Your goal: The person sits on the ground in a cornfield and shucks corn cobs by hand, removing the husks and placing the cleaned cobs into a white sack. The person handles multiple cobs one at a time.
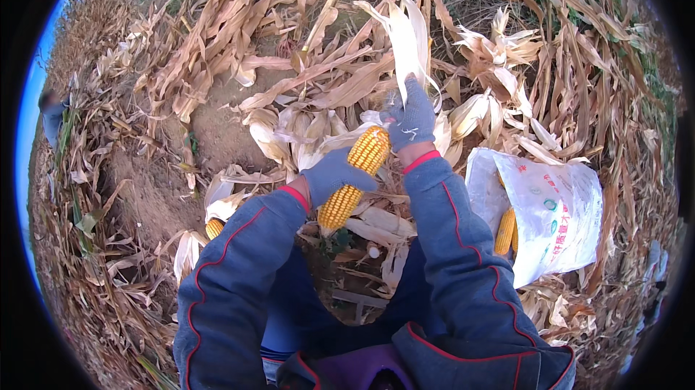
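My left hand (337, 175), in a grey knit glove, is wrapped around the middle of a bare yellow corn ear (371, 147). The ear slants, its tapered lower end pointing towards me. Just beyond its upper end, my right hand (414, 117), gloved the same way, grips a strip of pale corn husk (404, 37) that stands up above the fingers. The hand and the ear's top are close together; whether they touch is hard to tell. Loose dry husks (312, 124) lie beneath both hands.
A white woven sack (564, 216) bearing writing lies at my right, with yellow corn ears (506, 231) at its mouth. A partly husked ear (214, 228) rests by my left forearm. Dry corn stalks (233, 26) cover the ground around bare soil (225, 118). Another person (52, 116) is far left.
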`<state>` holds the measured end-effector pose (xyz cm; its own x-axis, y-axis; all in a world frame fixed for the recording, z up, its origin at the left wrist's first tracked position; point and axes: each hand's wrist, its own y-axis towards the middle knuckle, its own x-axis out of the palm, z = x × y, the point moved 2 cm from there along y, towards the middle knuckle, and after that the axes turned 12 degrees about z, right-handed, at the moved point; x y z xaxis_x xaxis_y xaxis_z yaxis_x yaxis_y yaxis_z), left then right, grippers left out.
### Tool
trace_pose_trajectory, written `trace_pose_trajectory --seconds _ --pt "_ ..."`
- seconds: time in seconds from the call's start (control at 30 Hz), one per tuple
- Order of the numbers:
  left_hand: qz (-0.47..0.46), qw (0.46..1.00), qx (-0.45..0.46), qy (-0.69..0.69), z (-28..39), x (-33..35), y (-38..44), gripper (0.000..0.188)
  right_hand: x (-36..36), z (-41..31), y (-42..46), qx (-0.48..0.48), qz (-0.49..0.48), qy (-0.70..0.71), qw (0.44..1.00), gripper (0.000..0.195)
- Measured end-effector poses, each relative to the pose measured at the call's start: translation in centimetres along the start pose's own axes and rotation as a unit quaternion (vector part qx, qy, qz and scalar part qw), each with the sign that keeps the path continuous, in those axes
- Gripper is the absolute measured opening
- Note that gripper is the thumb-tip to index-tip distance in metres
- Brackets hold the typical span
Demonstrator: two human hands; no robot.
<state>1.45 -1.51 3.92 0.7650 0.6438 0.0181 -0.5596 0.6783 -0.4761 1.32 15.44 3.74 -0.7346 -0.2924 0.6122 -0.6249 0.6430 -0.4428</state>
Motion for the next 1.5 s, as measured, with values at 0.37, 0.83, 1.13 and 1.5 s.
trace_pose_trajectory --seconds 0.37,0.83,1.13,1.5 --pt "0.168 0.767 0.071 0.615 -0.4 -2.9 0.8 0.056 -2.5 -2.3 2.9 -0.237 0.018 -0.234 0.943 0.03" --pt "0.238 0.672 0.175 0.679 -0.7 -2.8 1.3 0.04 -3.4 4.8 4.3 -0.235 -0.252 -0.676 0.652 0.084" --pt "0.251 0.689 0.184 0.654 -0.5 -1.2 2.0 0.046 -4.1 6.9 4.9 -0.153 -0.063 -0.278 0.946 0.042" --pt "0.281 0.735 0.153 0.598 -1.2 -1.4 2.5 0.047 -1.6 3.8 2.6 -0.056 0.047 -0.128 0.989 0.042"
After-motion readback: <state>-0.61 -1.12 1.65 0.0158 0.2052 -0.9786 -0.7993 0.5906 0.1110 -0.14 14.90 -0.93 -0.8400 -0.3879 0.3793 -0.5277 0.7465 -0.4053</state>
